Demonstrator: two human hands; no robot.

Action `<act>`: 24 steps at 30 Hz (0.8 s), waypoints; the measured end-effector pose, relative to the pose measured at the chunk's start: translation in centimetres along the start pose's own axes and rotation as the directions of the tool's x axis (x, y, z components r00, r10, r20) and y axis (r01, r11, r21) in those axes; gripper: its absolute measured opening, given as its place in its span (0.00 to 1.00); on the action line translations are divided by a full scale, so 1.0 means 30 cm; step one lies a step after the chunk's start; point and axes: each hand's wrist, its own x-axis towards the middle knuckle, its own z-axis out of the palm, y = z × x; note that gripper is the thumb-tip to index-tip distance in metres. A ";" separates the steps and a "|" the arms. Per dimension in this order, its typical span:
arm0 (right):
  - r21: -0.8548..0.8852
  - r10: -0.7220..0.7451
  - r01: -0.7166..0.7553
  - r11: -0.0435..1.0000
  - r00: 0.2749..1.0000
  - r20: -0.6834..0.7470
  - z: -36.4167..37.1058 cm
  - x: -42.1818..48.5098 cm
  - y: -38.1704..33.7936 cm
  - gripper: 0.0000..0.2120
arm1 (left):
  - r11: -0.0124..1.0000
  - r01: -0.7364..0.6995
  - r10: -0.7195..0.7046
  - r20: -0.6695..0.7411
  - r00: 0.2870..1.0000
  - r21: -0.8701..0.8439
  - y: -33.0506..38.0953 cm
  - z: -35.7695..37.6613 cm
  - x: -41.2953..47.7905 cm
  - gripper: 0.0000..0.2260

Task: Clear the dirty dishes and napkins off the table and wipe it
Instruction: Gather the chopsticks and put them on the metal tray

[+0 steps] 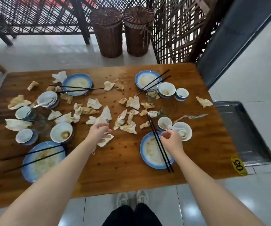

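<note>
Wooden counter [123, 162], stained and crumb-specked. Four blue-rimmed plates [77, 84], one toward each corner, black chopsticks [160, 144] laid across each. White bowls [61, 132] and cups [181, 94] beside plates. Crumpled napkins [94, 103] strewn thick across middle and left. Yellow "05" sticker [239, 165] at near right corner.

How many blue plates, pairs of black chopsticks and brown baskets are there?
Blue plates: 4
Pairs of black chopsticks: 4
Brown baskets: 2
Total: 10
</note>
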 end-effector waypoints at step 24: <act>-0.224 0.066 -0.062 0.973 0.998 0.011 0.157 0.008 0.022 0.04 | 0.993 0.085 -0.093 -0.095 0.991 -0.088 -0.155 -0.098 -0.015 0.09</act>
